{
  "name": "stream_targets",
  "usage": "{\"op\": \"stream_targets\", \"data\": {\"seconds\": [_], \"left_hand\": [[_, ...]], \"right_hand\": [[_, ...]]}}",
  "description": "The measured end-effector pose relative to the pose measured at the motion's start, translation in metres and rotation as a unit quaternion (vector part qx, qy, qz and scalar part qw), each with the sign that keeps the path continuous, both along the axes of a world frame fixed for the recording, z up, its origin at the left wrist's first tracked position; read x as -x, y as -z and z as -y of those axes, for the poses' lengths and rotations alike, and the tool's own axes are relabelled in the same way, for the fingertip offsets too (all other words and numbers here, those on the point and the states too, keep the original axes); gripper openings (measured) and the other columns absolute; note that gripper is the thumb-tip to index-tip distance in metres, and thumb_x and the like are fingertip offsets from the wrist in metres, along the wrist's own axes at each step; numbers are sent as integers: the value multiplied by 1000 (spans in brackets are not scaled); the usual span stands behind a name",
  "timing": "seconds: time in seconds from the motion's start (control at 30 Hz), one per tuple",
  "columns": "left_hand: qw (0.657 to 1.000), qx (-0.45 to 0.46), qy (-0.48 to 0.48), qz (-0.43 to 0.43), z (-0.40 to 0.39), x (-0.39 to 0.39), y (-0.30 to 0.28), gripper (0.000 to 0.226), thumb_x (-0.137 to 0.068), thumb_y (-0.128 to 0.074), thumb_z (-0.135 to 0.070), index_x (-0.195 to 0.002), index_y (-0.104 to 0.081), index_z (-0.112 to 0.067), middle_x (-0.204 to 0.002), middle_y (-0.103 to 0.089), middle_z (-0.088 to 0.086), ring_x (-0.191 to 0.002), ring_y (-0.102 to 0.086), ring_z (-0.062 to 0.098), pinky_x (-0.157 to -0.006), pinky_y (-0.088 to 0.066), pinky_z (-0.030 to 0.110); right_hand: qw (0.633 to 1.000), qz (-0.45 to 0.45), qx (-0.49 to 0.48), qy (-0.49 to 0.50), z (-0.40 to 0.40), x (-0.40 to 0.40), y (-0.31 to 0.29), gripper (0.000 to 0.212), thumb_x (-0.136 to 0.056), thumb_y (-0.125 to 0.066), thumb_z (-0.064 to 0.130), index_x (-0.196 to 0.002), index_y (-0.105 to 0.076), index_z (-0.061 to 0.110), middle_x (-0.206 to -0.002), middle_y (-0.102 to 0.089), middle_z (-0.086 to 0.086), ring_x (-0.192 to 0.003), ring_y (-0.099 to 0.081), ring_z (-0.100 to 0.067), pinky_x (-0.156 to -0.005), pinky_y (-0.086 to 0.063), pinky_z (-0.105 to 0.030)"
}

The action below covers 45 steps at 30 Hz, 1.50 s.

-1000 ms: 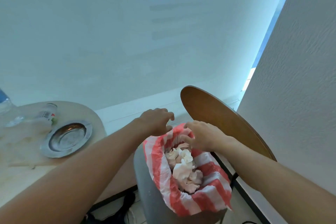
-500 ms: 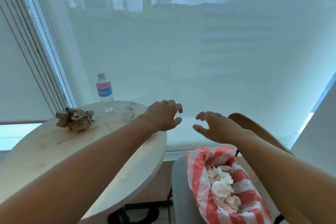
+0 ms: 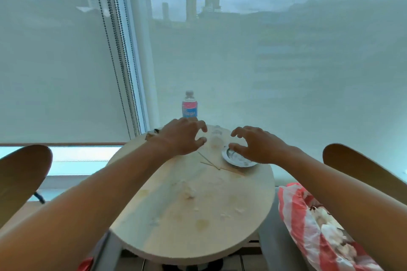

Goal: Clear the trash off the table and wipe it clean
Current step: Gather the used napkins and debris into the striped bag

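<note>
A round pale table (image 3: pixel 193 222) stands before the window, marked with stains and crumbs. On its far side lie thin sticks (image 3: pixel 211 164), a silver plate (image 3: pixel 239 158), a small clear cup (image 3: pixel 215 137) and a brown crumpled scrap (image 3: pixel 152 134) that my left arm partly hides. My left hand (image 3: pixel 180 136) hovers over the far table with fingers loosely curled, holding nothing. Over the plate's left rim hangs my right hand (image 3: pixel 257 147), also empty with spread, bent fingers. A grey bin with a red-and-white striped bag (image 3: pixel 308 226) full of white tissues stands at the right.
A water bottle (image 3: pixel 189 105) with a pink and blue label stands at the table's far edge by the window. Brown chair backs rise at the left (image 3: pixel 19 178) and the right (image 3: pixel 363 171). Blind cords (image 3: pixel 119 50) hang at the left.
My view swung left from the bin to the table. Both hands left the bag's rim and moved out over the table's far side, empty.
</note>
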<state>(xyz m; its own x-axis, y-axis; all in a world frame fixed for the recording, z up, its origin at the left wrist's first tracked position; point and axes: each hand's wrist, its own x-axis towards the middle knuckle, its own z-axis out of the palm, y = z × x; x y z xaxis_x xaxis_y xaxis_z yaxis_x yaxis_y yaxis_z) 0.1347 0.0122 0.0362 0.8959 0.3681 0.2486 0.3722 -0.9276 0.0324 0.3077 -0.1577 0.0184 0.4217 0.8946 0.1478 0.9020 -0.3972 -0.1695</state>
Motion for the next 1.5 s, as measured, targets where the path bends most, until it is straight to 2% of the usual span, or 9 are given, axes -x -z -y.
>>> {"op": "stream_targets", "data": {"seconds": [0.23, 0.33, 0.43, 0.53, 0.73, 1.07, 1.2, 1.4, 1.5], "left_hand": [[1000, -19, 7, 14, -50, 37, 6, 40, -91, -57, -48, -126, -59, -28, -132, -58, 0, -116, -56, 22, -100, -39, 37], [1000, -23, -9, 8, -64, 44, 13, 47, -89, -56, -54, -129, -56, -30, -134, -56, 0, -121, -53, 22, -105, -38, 40], [999, -19, -42, -5, -74, 46, 20, 61, -85, -55, -66, -136, -50, -33, -141, -49, -1, -130, -46, 23, -110, -33, 41], [997, 0, -76, -34, -78, 41, 28, 76, -78, -53, -78, -142, -42, -38, -148, -41, -2, -137, -38, 25, -113, -27, 42], [983, 31, -123, -129, -86, 24, 44, 94, -65, -46, -93, -146, -33, -46, -153, -36, 2, -138, -37, 32, -111, -31, 50], [981, 85, -140, -103, -89, 18, 60, 69, -76, -65, -68, -138, -40, -49, -135, -43, 2, -125, -41, 35, -92, -45, 44], [983, 96, -132, -90, -91, 16, 61, 57, -82, -63, -56, -135, -44, -45, -130, -45, 5, -121, -42, 37, -94, -47, 46], [985, 89, -127, -78, -98, 16, 62, 59, -80, -64, -52, -135, -46, -41, -126, -49, 5, -115, -46, 36, -97, -47, 47], [987, 77, -122, -70, -98, 18, 60, 62, -77, -64, -54, -135, -46, -37, -125, -50, 6, -113, -47, 36, -96, -47, 47]], "right_hand": [[1000, -15, 14, -6, -40, 37, 11, 42, -95, -54, 56, -131, -54, 34, -133, -58, 9, -111, -60, -14, -91, -44, -31], [1000, -10, 20, -22, -51, 44, 16, 40, -96, -57, 51, -131, -56, 32, -131, -59, 8, -115, -58, -15, -92, -43, -30], [999, -30, 31, -31, -62, 44, 21, 34, -95, -62, 43, -126, -60, 30, -119, -65, 5, -106, -61, -16, -93, -48, -32], [997, -52, 42, -34, -75, 41, 27, 25, -93, -66, 37, -118, -64, 33, -106, -67, 7, -95, -65, -16, -89, -53, -34], [996, -60, 57, -42, -98, 39, 37, 25, -93, -64, 21, -118, -67, 27, -105, -68, 1, -93, -65, -18, -82, -53, -30], [995, -76, 48, -44, -106, 33, 45, 31, -83, -65, 4, -106, -67, 24, -86, -61, 5, -82, -63, -17, -75, -57, -34], [996, -72, 48, -37, -108, 34, 47, 29, -80, -71, 10, -105, -66, 23, -91, -64, 0, -85, -63, -19, -76, -58, -36], [995, -79, 52, -20, -112, 35, 51, 32, -85, -71, 19, -116, -65, 21, -99, -61, -1, -91, -61, -21, -80, -54, -33], [996, -74, 43, -15, -115, 36, 50, 21, -88, -65, 24, -107, -72, 19, -100, -62, -3, -91, -61, -21, -77, -53, -32]]}}
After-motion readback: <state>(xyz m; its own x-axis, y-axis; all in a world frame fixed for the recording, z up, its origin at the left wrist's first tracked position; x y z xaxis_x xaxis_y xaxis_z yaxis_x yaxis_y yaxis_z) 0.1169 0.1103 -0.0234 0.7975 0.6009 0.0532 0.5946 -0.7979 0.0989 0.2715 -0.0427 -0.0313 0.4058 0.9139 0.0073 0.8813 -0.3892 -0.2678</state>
